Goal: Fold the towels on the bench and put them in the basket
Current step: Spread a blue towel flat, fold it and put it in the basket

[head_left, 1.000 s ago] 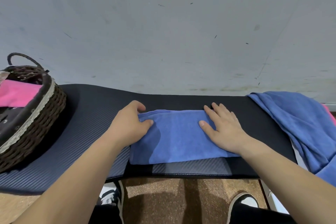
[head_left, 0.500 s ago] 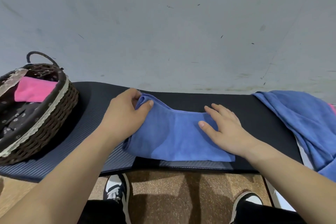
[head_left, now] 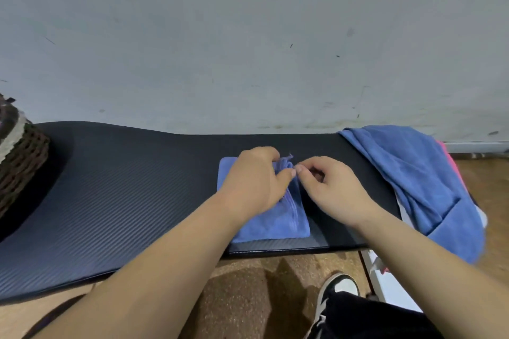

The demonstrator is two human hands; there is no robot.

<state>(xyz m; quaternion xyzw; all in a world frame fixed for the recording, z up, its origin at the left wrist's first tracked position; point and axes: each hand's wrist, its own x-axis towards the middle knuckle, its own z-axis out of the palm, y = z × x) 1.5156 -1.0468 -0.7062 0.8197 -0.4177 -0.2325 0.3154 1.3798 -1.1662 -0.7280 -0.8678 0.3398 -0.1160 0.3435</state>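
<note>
The left hand (head_left: pixel 256 181) lies over the folded towel (head_left: pixel 275 223), thumb and fingers closed on its layered right edge. The right hand (head_left: pixel 330 187) meets it there, fingers curled, thumb and forefinger pinching the same edge at the far corner. The towel rests mid-bench (head_left: pixel 137 187), its long axis running from the front lip toward the wall. The basket (head_left: pixel 24 157) sits well apart at the far left, so the left hand is nearer to it. An unfolded heap (head_left: pixel 413 173) waits just right of the right hand.
</note>
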